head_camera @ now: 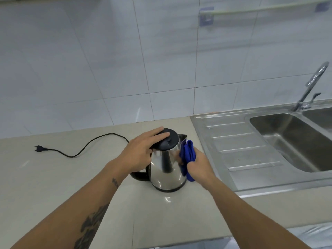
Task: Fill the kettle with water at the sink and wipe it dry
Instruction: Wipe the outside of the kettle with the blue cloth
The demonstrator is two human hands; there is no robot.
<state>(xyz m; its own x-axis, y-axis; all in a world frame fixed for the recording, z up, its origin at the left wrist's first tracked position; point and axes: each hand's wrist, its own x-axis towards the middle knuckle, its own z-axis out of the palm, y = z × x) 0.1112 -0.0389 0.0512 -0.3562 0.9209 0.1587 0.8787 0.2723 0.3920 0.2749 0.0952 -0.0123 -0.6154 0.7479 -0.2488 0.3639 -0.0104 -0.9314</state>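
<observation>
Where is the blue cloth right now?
In the head view, the blue cloth is gripped in the right hand, pressed against the kettle side facing the sink.

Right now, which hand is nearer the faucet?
Right. The right hand holds the blue cloth on the kettle's sink side; the left hand rests on its lid, farther from the faucet.

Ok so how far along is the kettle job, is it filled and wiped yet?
The kettle stands on the counter left of the sink, lid shut, so filling looks finished, though the water level is hidden. Wiping is in hand: the left hand rests on the lid and the right hand presses a blue cloth to its steel side. The remaining sides are left to wipe.
</observation>
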